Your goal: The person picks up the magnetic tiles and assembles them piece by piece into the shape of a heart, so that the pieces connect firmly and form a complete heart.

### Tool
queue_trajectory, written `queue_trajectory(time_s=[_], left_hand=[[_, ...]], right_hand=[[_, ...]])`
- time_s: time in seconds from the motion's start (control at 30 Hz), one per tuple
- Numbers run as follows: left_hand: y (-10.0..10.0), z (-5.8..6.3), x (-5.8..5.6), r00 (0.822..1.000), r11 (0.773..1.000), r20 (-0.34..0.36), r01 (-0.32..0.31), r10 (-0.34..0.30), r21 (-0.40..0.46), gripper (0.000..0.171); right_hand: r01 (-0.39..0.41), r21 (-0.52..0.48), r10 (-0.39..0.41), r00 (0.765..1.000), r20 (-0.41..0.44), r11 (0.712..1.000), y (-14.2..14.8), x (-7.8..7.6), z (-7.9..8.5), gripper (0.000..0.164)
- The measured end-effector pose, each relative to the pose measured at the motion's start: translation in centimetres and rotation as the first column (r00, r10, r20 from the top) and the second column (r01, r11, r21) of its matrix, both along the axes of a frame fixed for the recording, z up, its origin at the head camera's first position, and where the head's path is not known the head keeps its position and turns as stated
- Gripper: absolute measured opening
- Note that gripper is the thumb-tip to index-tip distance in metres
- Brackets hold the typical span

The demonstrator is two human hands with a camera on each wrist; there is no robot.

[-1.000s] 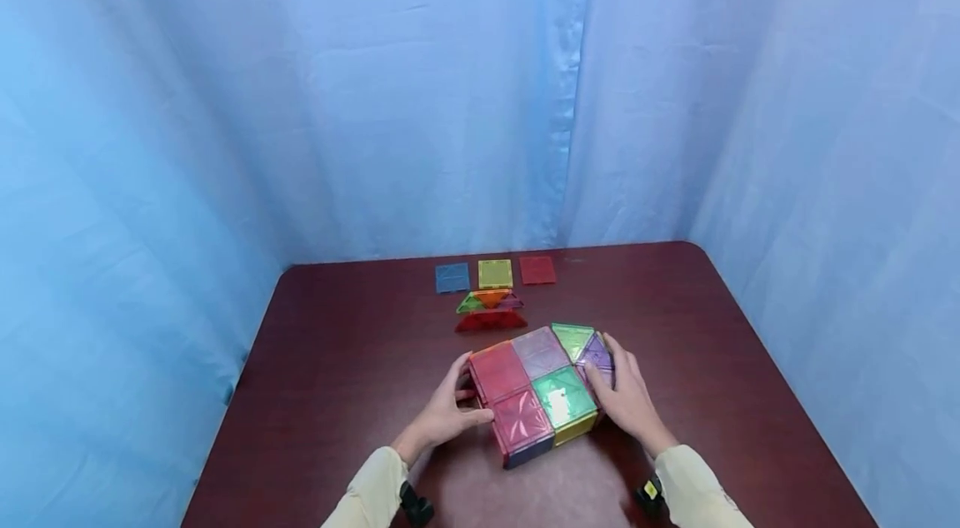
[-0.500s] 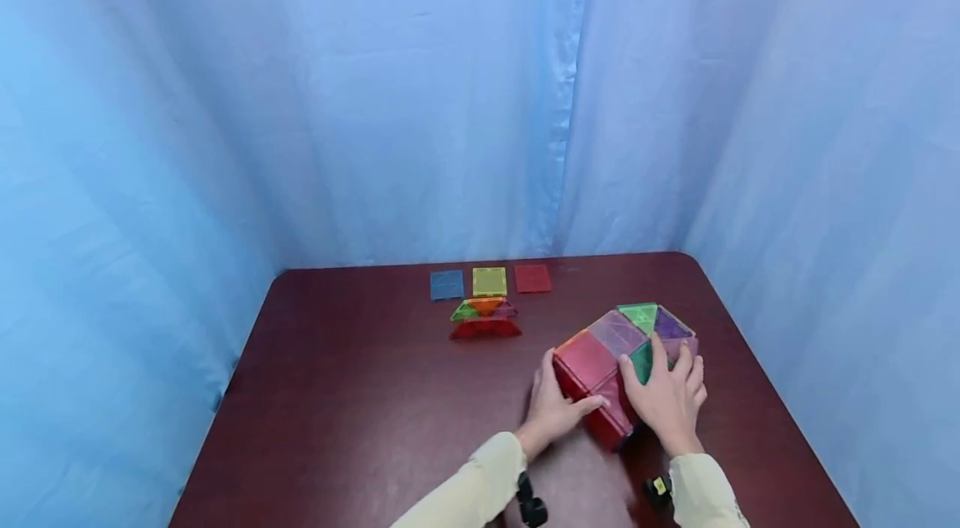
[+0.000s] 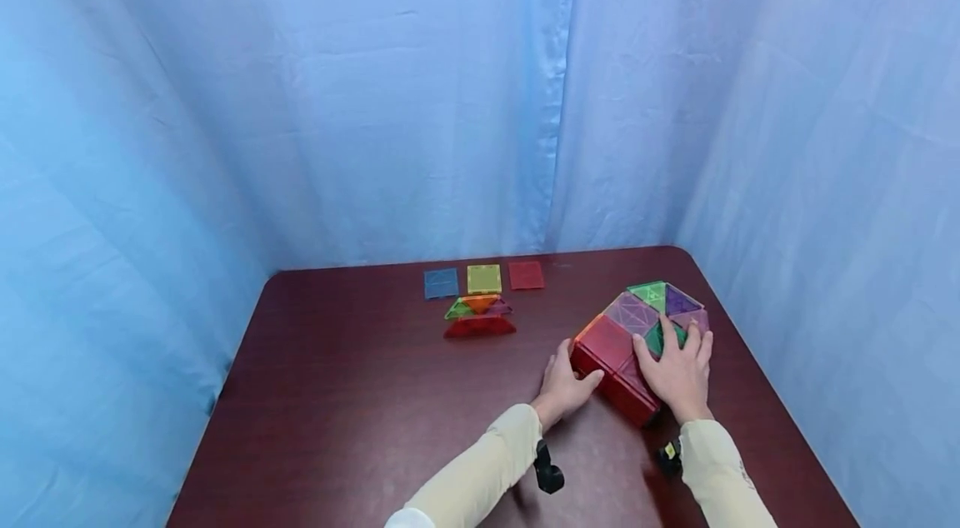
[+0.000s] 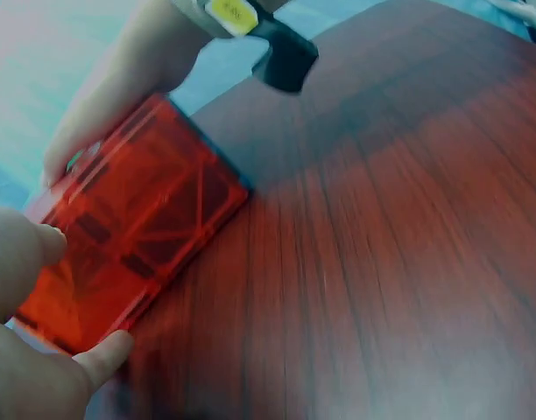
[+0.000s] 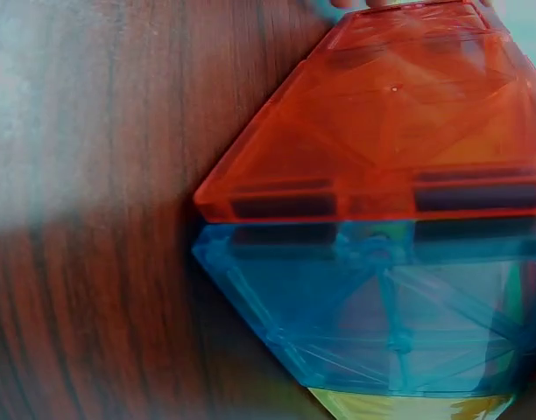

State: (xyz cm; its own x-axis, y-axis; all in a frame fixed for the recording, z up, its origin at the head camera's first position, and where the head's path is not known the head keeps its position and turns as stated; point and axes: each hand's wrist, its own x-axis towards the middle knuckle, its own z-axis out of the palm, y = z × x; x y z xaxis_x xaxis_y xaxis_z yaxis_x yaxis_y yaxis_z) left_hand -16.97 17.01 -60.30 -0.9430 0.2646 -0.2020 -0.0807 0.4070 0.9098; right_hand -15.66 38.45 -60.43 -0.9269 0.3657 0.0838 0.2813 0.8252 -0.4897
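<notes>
A low block of see-through magnetic tiles [image 3: 606,342] stands at the table's right, with red, purple and green tiles on top. Along its left end lies my left hand [image 3: 566,382], with fingers at the far corner and thumb towards the near side. The left wrist view has those fingers against a red tile wall [image 4: 137,219]. My right hand [image 3: 678,370] rests over the top with fingers spread, covering part of the green tile [image 3: 660,336]. In the right wrist view, a blue tile wall [image 5: 338,297] meets a red one along an edge.
Three flat tiles, blue [image 3: 440,284], yellow [image 3: 483,278] and red [image 3: 526,275], lie in a row at the back. In front of them stands a small multicoloured tile piece [image 3: 480,317]. Blue curtains [image 3: 420,95] enclose the dark wooden table [image 3: 337,395].
The tile block has moved right and away from me and turned, with both hands on it. My right hand has shifted from its right end onto its top.
</notes>
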Motion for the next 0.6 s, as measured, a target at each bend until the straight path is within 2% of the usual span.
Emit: queue_trajectory(time_s=[0.13, 0.23, 0.3, 0.37, 0.47, 0.53, 0.6], left_hand=[[-2.4, -0.2, -0.6, 0.998, 0.997, -0.002, 0.064, -0.064, -0.033, 0.062], [-5.4, 0.1, -1.5, 0.989, 0.99, -0.062, 0.133, -0.136, -0.053, 0.041], [-7.9, 0.4, -2.6, 0.98, 0.985, -0.107, 0.159, -0.165, -0.063, 0.031], [-10.6, 0.8, -3.9, 0.977, 0.987, -0.153, 0.139, -0.15, -0.083, 0.026], [-14.6, 1.5, -6.2, 0.981, 0.989, -0.179, 0.056, -0.081, -0.14, 0.025], [-17.0, 1.9, -7.8, 0.984, 0.985, -0.179, -0.011, -0.021, -0.173, 0.027], [-19.1, 2.2, -9.2, 0.986, 0.976, -0.166, -0.065, 0.03, -0.207, 0.028]], right_hand=[[-0.005, 0.018, 0.005, 1.0, 0.018, 1.0, -0.4, -0.2, 0.5, 0.082], [-0.024, 0.039, 0.023, 0.999, 0.025, 0.999, -1.1, -0.3, 0.8, 0.081], [-0.045, 0.065, 0.044, 0.999, 0.018, 0.997, -1.8, -0.4, 1.2, 0.08], [-0.079, 0.101, 0.081, 0.997, -0.011, 0.992, -2.8, -0.5, 1.7, 0.078], [-0.141, 0.175, 0.161, 0.982, -0.102, 0.974, -5.1, -1.1, 2.9, 0.07], [-0.191, 0.231, 0.235, 0.955, -0.182, 0.954, -7.1, -1.6, 3.9, 0.063], [-0.249, 0.284, 0.321, 0.915, -0.244, 0.926, -9.3, -2.3, 4.6, 0.053]])
